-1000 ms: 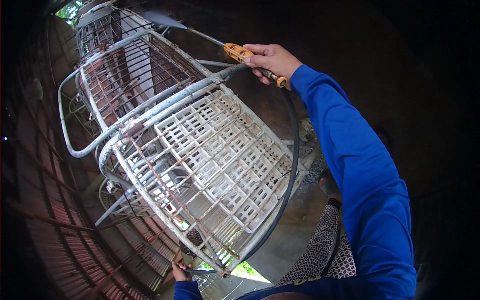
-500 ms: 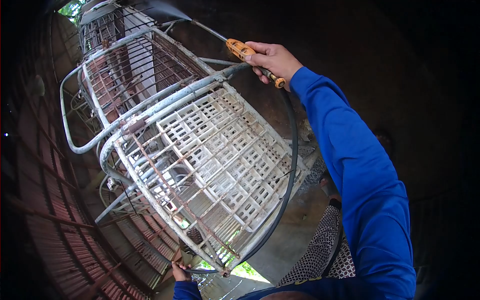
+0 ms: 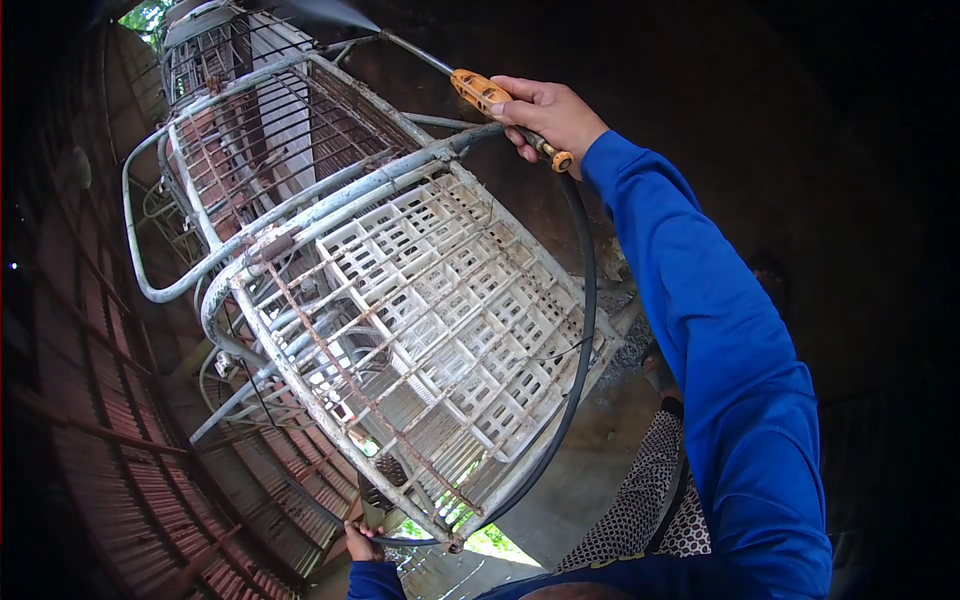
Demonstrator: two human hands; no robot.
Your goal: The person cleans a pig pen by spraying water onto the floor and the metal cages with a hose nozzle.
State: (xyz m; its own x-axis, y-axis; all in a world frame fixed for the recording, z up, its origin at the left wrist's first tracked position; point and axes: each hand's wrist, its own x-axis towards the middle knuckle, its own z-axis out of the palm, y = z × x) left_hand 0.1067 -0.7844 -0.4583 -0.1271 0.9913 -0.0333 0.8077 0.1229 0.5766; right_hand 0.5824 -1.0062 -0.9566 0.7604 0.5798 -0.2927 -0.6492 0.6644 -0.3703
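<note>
My right hand (image 3: 555,117) is wrapped round the orange handle of a pressure washer wand (image 3: 480,92), near the top of the view. From the wand's thin metal tip a white fan of water spray (image 3: 335,12) shoots to the upper left. A black hose (image 3: 583,300) drops from the handle and curves along the right side of a rusty metal frame. Low in the view, my left hand (image 3: 362,543) is closed round the same hose beside the frame's bottom corner. Under the bars of the metal frame (image 3: 345,185) lies a dirty white plastic slatted panel (image 3: 450,300).
More barred metal sections (image 3: 270,110) stretch away to the upper left, with curved pipes jutting out at the side. A corrugated reddish wall (image 3: 120,420) bounds the left. Wet-looking concrete floor (image 3: 560,510) lies below, near my patterned trousers (image 3: 640,480).
The wand and my right hand have shifted very slightly, the tip moving a little left and up. Spray continues from the tip. My left hand stays on the hose.
</note>
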